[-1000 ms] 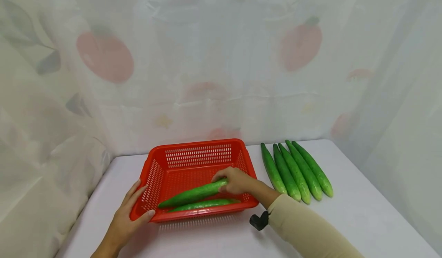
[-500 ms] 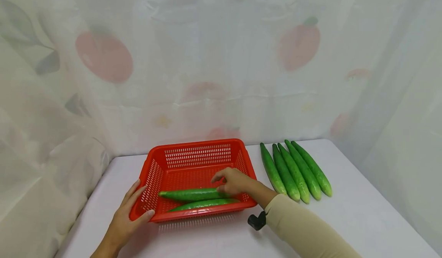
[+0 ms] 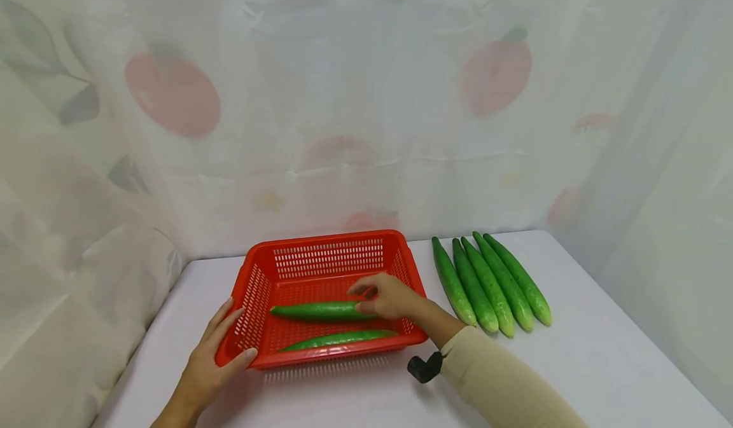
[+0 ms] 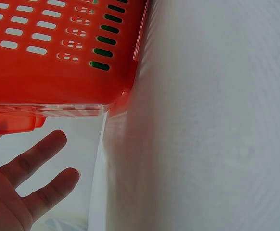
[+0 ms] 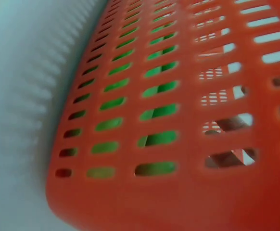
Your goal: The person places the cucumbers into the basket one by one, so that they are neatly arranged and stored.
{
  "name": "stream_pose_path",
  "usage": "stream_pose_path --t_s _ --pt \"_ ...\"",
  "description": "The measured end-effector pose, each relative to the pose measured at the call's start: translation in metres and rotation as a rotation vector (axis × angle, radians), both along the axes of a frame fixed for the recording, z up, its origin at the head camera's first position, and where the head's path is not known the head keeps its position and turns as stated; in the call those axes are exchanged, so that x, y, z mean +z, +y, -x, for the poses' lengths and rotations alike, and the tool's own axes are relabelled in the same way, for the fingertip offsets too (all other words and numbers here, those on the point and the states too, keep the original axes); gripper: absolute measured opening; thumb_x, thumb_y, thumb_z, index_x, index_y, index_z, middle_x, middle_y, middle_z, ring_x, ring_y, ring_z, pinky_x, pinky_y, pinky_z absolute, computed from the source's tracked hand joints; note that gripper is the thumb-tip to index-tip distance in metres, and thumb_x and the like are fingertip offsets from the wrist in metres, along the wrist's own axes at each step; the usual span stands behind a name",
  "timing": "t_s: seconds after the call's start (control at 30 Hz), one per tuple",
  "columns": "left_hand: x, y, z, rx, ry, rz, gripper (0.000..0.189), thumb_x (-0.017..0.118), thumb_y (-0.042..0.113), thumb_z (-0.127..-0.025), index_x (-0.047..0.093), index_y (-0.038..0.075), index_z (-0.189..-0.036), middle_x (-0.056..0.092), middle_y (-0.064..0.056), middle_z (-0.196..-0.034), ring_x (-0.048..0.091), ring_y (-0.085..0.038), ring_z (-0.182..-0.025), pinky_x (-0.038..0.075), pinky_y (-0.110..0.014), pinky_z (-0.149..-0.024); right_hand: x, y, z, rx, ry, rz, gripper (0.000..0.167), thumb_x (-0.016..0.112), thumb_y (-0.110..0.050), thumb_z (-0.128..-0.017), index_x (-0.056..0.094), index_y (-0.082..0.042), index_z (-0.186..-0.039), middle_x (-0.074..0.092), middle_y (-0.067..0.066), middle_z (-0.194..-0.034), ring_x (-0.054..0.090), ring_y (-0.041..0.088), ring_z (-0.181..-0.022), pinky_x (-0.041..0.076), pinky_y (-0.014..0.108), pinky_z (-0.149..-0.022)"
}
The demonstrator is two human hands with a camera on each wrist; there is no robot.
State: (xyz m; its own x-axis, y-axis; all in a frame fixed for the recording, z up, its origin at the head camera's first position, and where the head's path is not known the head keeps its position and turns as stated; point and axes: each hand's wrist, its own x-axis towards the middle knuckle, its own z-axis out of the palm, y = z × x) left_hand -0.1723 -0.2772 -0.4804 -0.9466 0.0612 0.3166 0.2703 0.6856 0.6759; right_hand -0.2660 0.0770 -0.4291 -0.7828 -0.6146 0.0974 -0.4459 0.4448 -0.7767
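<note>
A red perforated plastic basket stands on the table with two cucumbers inside. One cucumber lies across its middle; the other cucumber rests along the near wall. My left hand is at the basket's near left corner, thumb on the rim and fingers spread along the outer side. My right hand reaches in over the right side. Its thumb touches the right end of the middle cucumber, while the bent fingers sit just beyond it. Through the slots in the right wrist view, green cucumber shows.
Several cucumbers lie side by side on the white-covered table, right of the basket. A pale printed curtain hangs behind and along both sides. A black wrist device hangs beneath the right forearm.
The right hand has loosened from the cucumber's end. That cucumber has come down flat in the basket and shifted away from the near one. The left hand has stayed put.
</note>
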Motion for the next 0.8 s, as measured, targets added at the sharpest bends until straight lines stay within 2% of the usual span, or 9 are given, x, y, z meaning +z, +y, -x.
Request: stream_pose_path --t_s 0.17,0.3,0.5,0.6,0.8 --pt "0.000 -0.001 0.000 0.000 -0.004 -0.006 0.069 0.075 0.027 -0.084 0.044 0.018 -0.145 0.020 0.008 -0.157 0.027 -0.002 -0.130 0.027 -0.010 -0.086 0.001 0.003 -0.002 -0.006 -0.005 0.084 0.025 0.069 -0.013 -0.089 0.069 -0.013 -0.115 0.067 0.005 -0.109 0.059 0.025 -0.099 0.049 0.032 -0.082" --pt "0.000 0.000 0.000 0.004 -0.005 -0.001 0.069 0.076 0.028 -0.084 0.044 0.018 -0.145 0.021 0.009 -0.156 0.029 -0.004 -0.129 0.031 -0.014 -0.087 0.003 0.010 -0.007 -0.034 0.008 0.150 0.024 0.069 -0.017 -0.090 0.070 -0.015 -0.114 0.067 0.001 -0.107 0.059 0.021 -0.097 0.049 0.036 -0.083" --pt "0.000 0.001 0.001 0.017 -0.014 0.028 0.069 0.075 0.032 -0.084 0.044 0.019 -0.145 0.021 0.009 -0.156 0.034 -0.017 -0.128 0.041 -0.024 -0.086 0.007 0.024 -0.018 -0.070 0.002 0.257 0.025 0.069 -0.021 -0.091 0.069 -0.019 -0.115 0.066 -0.007 -0.108 0.059 0.018 -0.099 0.049 0.038 -0.084" --pt "0.000 0.000 0.000 0.018 -0.016 0.021 0.070 0.075 0.031 -0.084 0.044 0.019 -0.145 0.021 0.009 -0.156 0.032 -0.015 -0.129 0.040 -0.026 -0.087 0.010 0.031 -0.024 -0.083 0.007 0.294 0.025 0.069 -0.021 -0.091 0.068 -0.021 -0.116 0.065 -0.006 -0.111 0.059 0.018 -0.101 0.050 0.036 -0.084" --pt "0.001 0.000 0.000 0.000 -0.007 -0.017 0.070 0.076 0.027 -0.083 0.044 0.017 -0.145 0.021 0.008 -0.157 0.028 -0.008 -0.131 0.037 -0.048 -0.089 0.018 0.046 -0.034 -0.091 0.031 0.382 0.027 0.067 -0.015 -0.091 0.067 -0.013 -0.118 0.064 0.001 -0.115 0.059 0.022 -0.104 0.051 0.037 -0.083"
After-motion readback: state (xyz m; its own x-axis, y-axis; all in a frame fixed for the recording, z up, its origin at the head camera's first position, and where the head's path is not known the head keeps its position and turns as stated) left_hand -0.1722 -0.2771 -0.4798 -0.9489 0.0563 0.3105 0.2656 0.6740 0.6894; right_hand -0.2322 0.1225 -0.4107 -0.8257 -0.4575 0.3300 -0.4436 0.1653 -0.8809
